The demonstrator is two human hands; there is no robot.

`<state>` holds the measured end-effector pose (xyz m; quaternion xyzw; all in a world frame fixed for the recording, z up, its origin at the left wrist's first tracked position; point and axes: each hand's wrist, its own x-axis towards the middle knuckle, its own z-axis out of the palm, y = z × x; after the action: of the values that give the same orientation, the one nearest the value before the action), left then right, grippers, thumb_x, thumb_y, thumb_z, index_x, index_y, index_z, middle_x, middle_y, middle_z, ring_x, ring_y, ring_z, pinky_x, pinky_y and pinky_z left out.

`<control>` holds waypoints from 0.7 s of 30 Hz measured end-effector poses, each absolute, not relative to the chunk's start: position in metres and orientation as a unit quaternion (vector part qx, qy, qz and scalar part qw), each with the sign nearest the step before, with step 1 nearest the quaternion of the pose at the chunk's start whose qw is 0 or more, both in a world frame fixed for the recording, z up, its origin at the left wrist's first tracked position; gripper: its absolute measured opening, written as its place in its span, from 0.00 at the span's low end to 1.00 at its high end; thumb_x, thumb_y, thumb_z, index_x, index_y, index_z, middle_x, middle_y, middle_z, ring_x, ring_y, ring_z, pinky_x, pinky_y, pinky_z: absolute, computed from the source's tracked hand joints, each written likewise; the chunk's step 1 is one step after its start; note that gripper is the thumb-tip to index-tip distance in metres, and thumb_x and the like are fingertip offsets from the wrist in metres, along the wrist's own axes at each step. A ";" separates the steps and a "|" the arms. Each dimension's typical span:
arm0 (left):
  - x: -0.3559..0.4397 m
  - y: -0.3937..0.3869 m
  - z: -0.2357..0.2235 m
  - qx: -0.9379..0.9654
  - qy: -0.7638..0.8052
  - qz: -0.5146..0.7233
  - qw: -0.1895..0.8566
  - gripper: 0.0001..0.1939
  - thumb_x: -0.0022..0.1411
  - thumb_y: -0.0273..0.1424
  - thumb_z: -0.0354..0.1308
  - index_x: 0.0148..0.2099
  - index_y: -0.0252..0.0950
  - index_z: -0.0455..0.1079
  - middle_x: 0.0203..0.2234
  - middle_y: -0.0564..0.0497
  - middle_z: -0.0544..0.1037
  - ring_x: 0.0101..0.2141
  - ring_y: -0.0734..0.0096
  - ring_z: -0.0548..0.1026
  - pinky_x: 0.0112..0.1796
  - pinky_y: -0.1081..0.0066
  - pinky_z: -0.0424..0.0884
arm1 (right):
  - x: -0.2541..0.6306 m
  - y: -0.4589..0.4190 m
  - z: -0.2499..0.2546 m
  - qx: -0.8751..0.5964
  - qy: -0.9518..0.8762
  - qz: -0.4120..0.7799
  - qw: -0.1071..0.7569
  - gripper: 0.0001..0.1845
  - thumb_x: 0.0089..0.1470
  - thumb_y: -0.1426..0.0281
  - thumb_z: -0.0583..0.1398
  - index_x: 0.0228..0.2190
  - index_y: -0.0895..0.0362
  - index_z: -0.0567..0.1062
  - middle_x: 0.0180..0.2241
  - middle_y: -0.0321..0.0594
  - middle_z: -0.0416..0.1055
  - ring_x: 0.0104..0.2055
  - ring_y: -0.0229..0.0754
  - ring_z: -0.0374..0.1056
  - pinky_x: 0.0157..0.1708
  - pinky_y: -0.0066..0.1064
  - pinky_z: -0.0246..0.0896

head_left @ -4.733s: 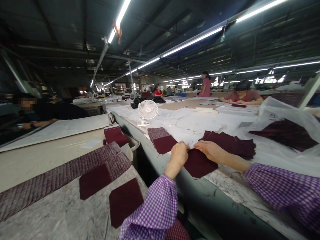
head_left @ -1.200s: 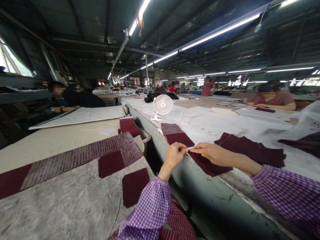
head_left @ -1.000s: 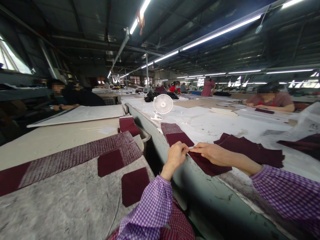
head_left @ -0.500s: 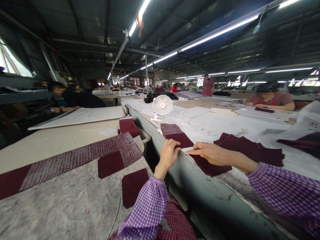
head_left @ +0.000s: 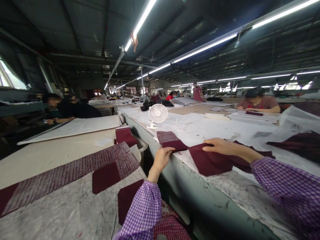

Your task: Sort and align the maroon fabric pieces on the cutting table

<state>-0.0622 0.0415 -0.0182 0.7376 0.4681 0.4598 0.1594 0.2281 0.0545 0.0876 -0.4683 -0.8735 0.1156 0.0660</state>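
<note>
My left hand (head_left: 160,161) is at the edge of the right table, its thumb and fingers closed on the near edge of a maroon fabric piece (head_left: 176,145). A stack of speckled fabric (head_left: 167,136) adjoins that piece's far side. To the right, my right hand (head_left: 221,147) pinches the top edge of another maroon fabric piece (head_left: 208,161), which is partly raised off the tabletop. Its fingertips are partly hidden behind the cloth. Under my right wrist lies a larger dark maroon piece (head_left: 267,154), partly covered by the hand and sleeve.
A white fan (head_left: 158,113) stands beyond my hands. The left table holds a long speckled strip (head_left: 72,175) and maroon squares (head_left: 106,176). Between the tables runs a dark gap (head_left: 146,156). Clear plastic (head_left: 300,120) lies at right; a co-worker (head_left: 262,101) sits across the table.
My right hand has moved from the table edge to the right and drawn up the maroon piece. My left hand now pinches the other piece's edge. The whole view has shifted slightly.
</note>
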 end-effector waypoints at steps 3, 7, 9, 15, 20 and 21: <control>-0.061 0.044 -0.020 0.686 0.464 0.536 0.164 0.16 0.59 0.19 0.53 0.40 0.40 0.78 0.50 0.48 0.76 0.57 0.60 0.66 0.61 0.55 0.54 | 0.270 0.072 0.099 -0.537 -0.836 0.076 0.079 0.22 0.53 0.56 0.55 0.40 0.58 0.75 0.45 0.48 0.74 0.46 0.54 0.68 0.49 0.42 0.60; -0.057 0.051 -0.021 0.619 0.449 0.606 0.219 0.15 0.56 0.17 0.54 0.36 0.38 0.79 0.55 0.47 0.70 0.59 0.59 0.63 0.61 0.57 0.53 | 0.316 0.091 0.097 -0.630 -0.772 0.021 0.083 0.21 0.44 0.62 0.61 0.40 0.59 0.76 0.40 0.56 0.74 0.45 0.66 0.68 0.48 0.56 0.58; -0.055 0.056 -0.021 0.569 0.426 0.644 0.282 0.13 0.55 0.18 0.54 0.35 0.36 0.79 0.48 0.46 0.76 0.51 0.62 0.71 0.57 0.60 0.59 | 0.321 0.094 0.094 -0.650 -0.754 -0.003 0.097 0.23 0.44 0.61 0.61 0.43 0.57 0.75 0.43 0.56 0.73 0.48 0.69 0.66 0.49 0.60 0.56; -0.052 0.069 -0.017 0.475 0.399 0.698 0.359 0.09 0.54 0.23 0.56 0.35 0.34 0.78 0.29 0.50 0.80 0.34 0.68 0.75 0.44 0.68 0.68 | 0.274 0.088 0.079 -0.561 -0.802 0.103 0.175 0.23 0.50 0.63 0.59 0.47 0.57 0.74 0.50 0.48 0.71 0.53 0.58 0.65 0.57 0.47 0.55; -0.043 0.067 -0.010 0.413 0.357 0.724 0.422 0.08 0.50 0.26 0.57 0.34 0.32 0.76 0.28 0.50 0.79 0.30 0.72 0.73 0.36 0.73 0.68 | 0.215 0.101 0.049 -0.529 -0.804 0.206 0.179 0.26 0.54 0.68 0.58 0.54 0.59 0.68 0.49 0.45 0.73 0.46 0.45 0.71 0.47 0.33 0.66; -0.040 0.066 -0.008 0.401 0.350 0.727 0.434 0.09 0.49 0.27 0.57 0.34 0.32 0.76 0.28 0.50 0.78 0.30 0.73 0.73 0.35 0.74 0.68 | 0.204 0.106 0.044 -0.535 -0.796 0.218 0.182 0.27 0.54 0.68 0.57 0.56 0.59 0.67 0.48 0.45 0.74 0.43 0.43 0.72 0.43 0.32 0.68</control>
<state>-0.0399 0.0657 -0.0080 0.4010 0.3499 0.7267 0.4344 0.2039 0.1063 0.0439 -0.5350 -0.7956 0.2180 0.1821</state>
